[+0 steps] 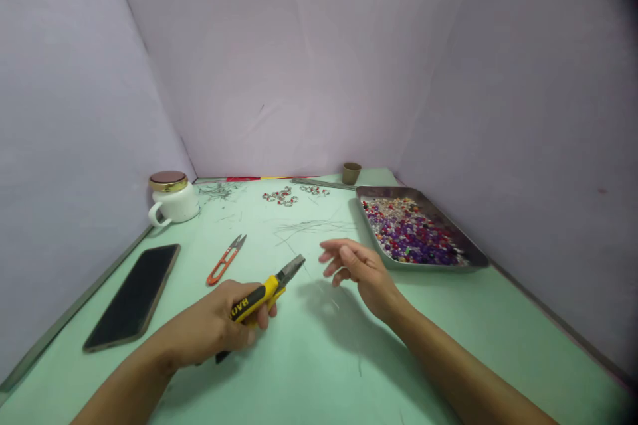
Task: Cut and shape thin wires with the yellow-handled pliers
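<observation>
My left hand (212,325) is closed around yellow-and-black pliers (270,287), whose metal jaws point up and to the right. A short thin line, like wire, shows by the jaw tips; whether they grip it I cannot tell. Just right of the jaws hovers my right hand (363,272), its fingers loosely bent and apart, with nothing visible in them. Several thin wires (314,227) lie beyond both hands. Farther back are small wire-and-bead pieces (280,196) with red beads. Orange thread snips (226,260) rest left of the pliers.
A metal tray (428,267) of mixed purple, red and clear beads stands at right. At left are a dark phone (133,297) and a white lidded mug (175,204). Wire scraps (219,192) and a small brown cup (351,173) sit at the back. Pale walls enclose the green table.
</observation>
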A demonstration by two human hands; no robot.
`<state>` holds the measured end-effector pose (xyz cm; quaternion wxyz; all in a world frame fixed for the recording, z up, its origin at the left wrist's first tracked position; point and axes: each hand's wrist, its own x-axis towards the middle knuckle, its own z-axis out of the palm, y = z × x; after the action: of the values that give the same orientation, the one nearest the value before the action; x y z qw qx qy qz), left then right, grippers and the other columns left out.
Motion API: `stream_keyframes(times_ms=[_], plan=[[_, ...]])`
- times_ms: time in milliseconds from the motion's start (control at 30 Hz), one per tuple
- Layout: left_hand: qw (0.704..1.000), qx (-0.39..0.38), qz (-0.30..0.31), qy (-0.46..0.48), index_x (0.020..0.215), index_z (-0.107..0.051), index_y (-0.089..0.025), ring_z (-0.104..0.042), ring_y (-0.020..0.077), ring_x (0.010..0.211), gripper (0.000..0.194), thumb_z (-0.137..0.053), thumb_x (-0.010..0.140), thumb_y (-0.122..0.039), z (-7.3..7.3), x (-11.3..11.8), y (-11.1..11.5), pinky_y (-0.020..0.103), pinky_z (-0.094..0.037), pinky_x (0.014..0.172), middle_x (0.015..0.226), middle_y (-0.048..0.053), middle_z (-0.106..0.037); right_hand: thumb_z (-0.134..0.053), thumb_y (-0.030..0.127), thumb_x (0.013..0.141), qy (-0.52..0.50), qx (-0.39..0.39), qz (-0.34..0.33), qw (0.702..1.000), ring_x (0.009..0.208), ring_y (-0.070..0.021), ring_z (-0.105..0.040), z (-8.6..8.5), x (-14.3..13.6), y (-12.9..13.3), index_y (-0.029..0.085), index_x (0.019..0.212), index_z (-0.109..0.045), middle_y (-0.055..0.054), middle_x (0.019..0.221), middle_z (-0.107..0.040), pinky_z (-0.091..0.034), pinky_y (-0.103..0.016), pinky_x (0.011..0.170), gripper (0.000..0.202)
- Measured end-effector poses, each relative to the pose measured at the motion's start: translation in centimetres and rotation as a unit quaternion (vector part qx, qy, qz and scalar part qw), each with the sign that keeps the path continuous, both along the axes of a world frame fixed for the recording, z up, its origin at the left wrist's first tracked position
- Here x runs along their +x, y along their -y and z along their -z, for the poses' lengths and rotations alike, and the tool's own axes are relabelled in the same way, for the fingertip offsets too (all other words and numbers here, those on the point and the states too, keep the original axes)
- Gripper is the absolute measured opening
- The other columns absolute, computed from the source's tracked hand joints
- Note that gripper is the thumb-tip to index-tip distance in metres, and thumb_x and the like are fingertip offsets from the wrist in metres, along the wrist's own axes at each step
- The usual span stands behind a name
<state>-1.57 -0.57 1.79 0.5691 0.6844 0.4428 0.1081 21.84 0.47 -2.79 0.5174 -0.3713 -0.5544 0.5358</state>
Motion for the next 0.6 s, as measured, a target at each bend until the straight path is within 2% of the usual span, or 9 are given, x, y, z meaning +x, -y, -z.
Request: stream_keyframes(times_ms=[67,100,200,267,333,433,500,600], plan=[[0.998,-0.041,0.031,0.036,0.064,-0.052,-0.016,-0.044,0.0111,0.067,0.012,-0.049,0.054,-0.010,-0.1,-0.1,0.0,0.020,-0.034,0.055,0.079,-0.002,-0.052,-0.051,0.029,0.078,0.037,0.064,-0.011,0.997,0.069,-0.0129,-0.058,-0.3,0.0,0.3,0.020,0.105,-0.056,-0.009,0.109,-0.052,-0.048,-0.025,0.055,0.029],[0.996,-0.061,0.046,0.055,0.063,-0.053,-0.016,-0.045,0.0119,0.068,0.012,-0.050,0.053,-0.010,0.0,-0.1,0.1,0.021,-0.034,0.056,0.077,-0.001,-0.053,-0.052,0.025,0.077,0.059,0.085,-0.035,0.994,0.067,-0.0120,-0.058,-0.4,-0.1,0.5,0.022,0.108,-0.055,-0.009,0.113,-0.050,-0.049,-0.026,0.055,0.032],[0.983,-0.115,0.089,0.115,0.064,-0.056,-0.015,-0.049,0.0149,0.073,0.011,-0.057,0.053,-0.012,0.6,0.0,0.3,0.024,-0.037,0.061,0.077,0.002,-0.056,-0.048,0.019,0.078,0.095,0.105,-0.098,0.985,0.058,-0.0102,-0.058,-0.4,-0.7,1.3,0.023,0.109,-0.056,-0.006,0.100,-0.059,-0.051,-0.026,0.053,0.032],[0.970,-0.152,0.114,0.151,0.067,-0.058,-0.014,-0.051,0.0179,0.077,0.013,-0.060,0.054,-0.016,0.9,0.0,0.4,0.027,-0.040,0.065,0.082,0.005,-0.058,-0.049,0.017,0.077,0.105,0.128,-0.082,0.983,0.057,-0.0114,-0.059,-0.4,-0.9,1.6,0.021,0.097,-0.062,-0.004,0.085,-0.065,-0.052,-0.027,0.054,0.024],[0.956,-0.186,0.123,0.189,0.072,-0.060,-0.013,-0.053,0.0225,0.084,0.018,-0.061,0.056,-0.020,1.1,0.0,0.5,0.032,-0.042,0.069,0.092,0.009,-0.059,-0.053,0.017,0.076,0.112,0.166,-0.032,0.979,0.054,-0.0125,-0.059,-0.4,-0.9,1.6,0.020,0.084,-0.066,-0.003,0.073,-0.066,-0.051,-0.028,0.052,0.016],[0.942,-0.206,0.121,0.236,0.076,-0.060,-0.012,-0.050,0.0285,0.095,0.022,-0.061,0.058,-0.024,1.0,0.0,0.6,0.040,-0.041,0.079,0.100,0.012,-0.056,-0.054,0.015,0.075,0.132,0.228,0.060,0.963,0.050,-0.0131,-0.058,-0.6,-0.6,1.5,0.021,0.078,-0.067,-0.002,0.066,-0.065,-0.049,-0.027,0.047,0.014],[0.936,-0.212,0.121,0.254,0.076,-0.060,-0.011,-0.050,0.0302,0.097,0.023,-0.062,0.058,-0.025,0.8,-0.1,0.5,0.043,-0.040,0.081,0.103,0.013,-0.055,-0.055,0.013,0.075,0.153,0.249,0.148,0.945,0.046,-0.0117,-0.056,-0.7,-0.4,1.6,0.021,0.077,-0.066,-0.001,0.064,-0.064,-0.046,-0.026,0.044,0.014],[0.930,-0.215,0.118,0.273,0.076,-0.060,-0.011,-0.050,0.0312,0.096,0.024,-0.061,0.059,-0.028,0.5,-0.3,0.5,0.044,-0.041,0.079,0.106,0.016,-0.053,-0.060,0.015,0.071,0.159,0.253,0.311,0.902,0.048,-0.0131,-0.055,-1.3,-0.2,1.9,0.021,0.074,-0.063,-0.001,0.064,-0.063,-0.043,-0.026,0.046,0.008]])
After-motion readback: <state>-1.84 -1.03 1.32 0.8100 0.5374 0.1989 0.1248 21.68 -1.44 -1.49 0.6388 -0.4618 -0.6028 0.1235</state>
